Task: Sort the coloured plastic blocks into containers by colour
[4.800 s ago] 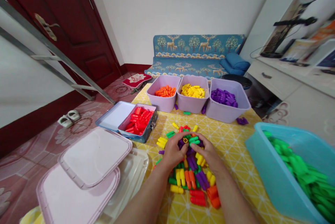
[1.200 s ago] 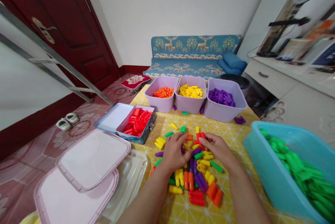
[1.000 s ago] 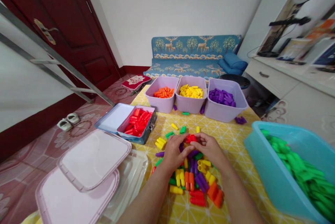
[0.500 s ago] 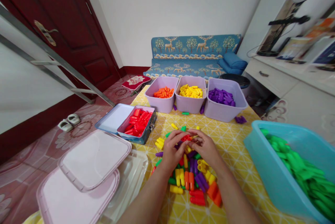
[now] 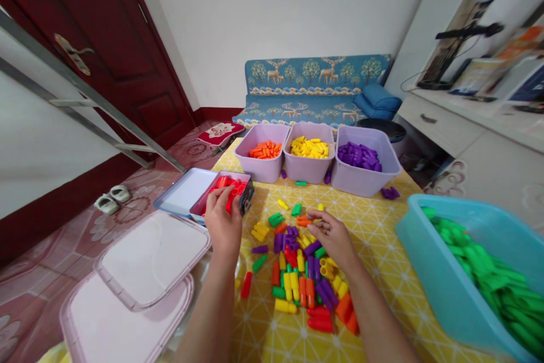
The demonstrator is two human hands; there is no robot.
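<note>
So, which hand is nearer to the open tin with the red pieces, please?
Left. The left hand is at the open tin, its fingers over the red pieces; the right hand is farther off, to the tin's right, above the loose pieces on the yellow tablecloth.

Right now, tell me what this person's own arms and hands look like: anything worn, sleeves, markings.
The left hand and right hand are bare, with no gloves. The left forearm and right forearm are bare too: no sleeve, watch or bracelet shows. No rings are visible, and finer marks are too small to tell.
</note>
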